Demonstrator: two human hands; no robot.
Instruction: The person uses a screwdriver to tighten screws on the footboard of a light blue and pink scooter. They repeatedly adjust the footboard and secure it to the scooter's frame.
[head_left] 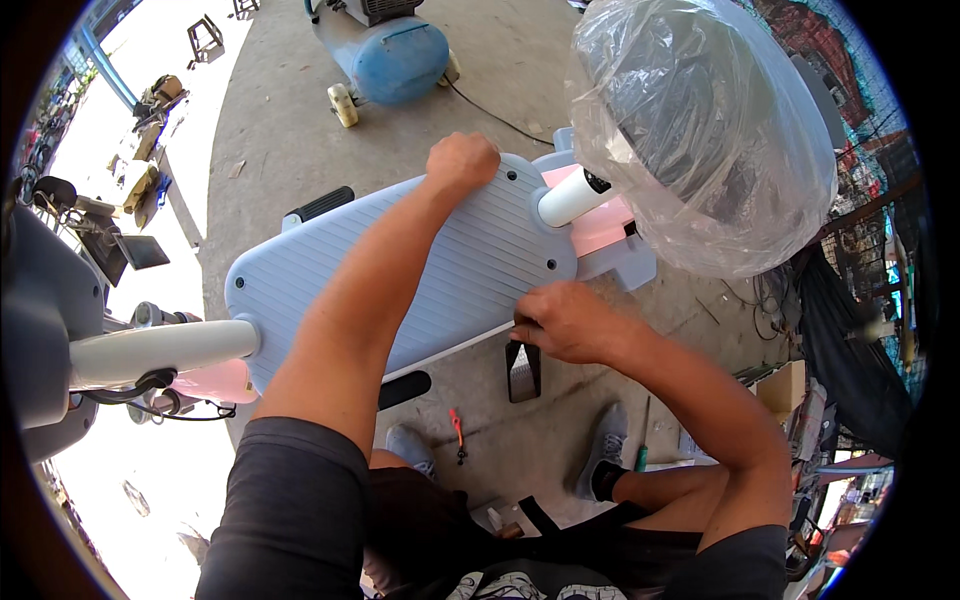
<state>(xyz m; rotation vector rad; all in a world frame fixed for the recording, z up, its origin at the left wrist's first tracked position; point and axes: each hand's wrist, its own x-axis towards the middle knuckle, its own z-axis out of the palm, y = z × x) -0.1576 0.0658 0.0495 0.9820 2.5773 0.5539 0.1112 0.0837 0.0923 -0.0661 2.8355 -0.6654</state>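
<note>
A pale blue-grey ribbed footboard [400, 270] of a scooter-like vehicle lies across the middle, with dark bolts at its corners. My left arm reaches over it. At the board's far edge my left hand [463, 160] is closed, its fingertips hidden, so what it grips does not show. Beside the near edge my right hand [570, 318] pinches the upper end of a black flat footrest [523, 372], which hangs down from the board's side. Another black footrest [405, 390] sticks out further left, and a third [320, 205] is on the far side.
A plastic-wrapped seat [710, 130] rises at right above a white post [572, 197]. A blue air compressor [400, 60] stands beyond. On the floor are an orange-handled tool [457, 430] and a green-handled screwdriver [641, 457], near my shoes. A cardboard box [780, 390] sits right.
</note>
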